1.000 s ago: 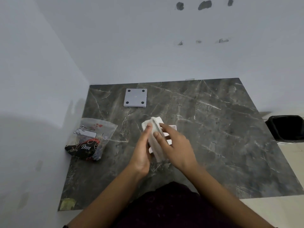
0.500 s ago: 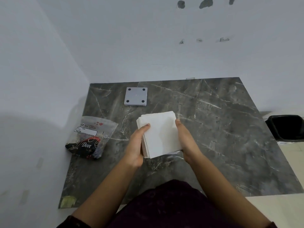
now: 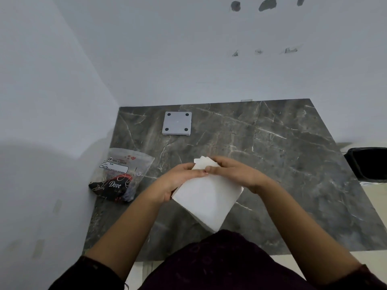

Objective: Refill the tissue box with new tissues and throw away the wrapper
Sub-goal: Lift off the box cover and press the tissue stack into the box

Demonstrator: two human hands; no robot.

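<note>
A: Since half a second ago the stack of tissues (image 3: 209, 197) has turned. It lay square to the worktop edge; now it sits cornerwise like a diamond, one corner pointing at the person's body, and it has come nearer to that body.

B: And the hands?

A: Both have shifted from the sides of the stack to its far corner. The left hand (image 3: 178, 181) has its grip closed on the upper left edge of the stack, fingers curled over the top. The right hand (image 3: 236, 174) lies over the far right edge, its grip pinching the stack, fingertips meeting the left hand's at the far corner.

B: Is the stack resting on anything?

A: It hangs over the dark marble worktop (image 3: 293, 164). Whether its lower corner touches the stone I cannot tell.

B: What else lies around the stack?

A: To its left, near the wall, lies the plastic wrapper (image 3: 123, 174), partly clear, with a black and red print at its near end. Beyond the stack, toward the back wall, a square grey plate (image 3: 177, 123) with four dark dots at its corners lies flat. Well to the right of the stack, off the worktop, a black bin (image 3: 368, 164) stands on the floor.
</note>
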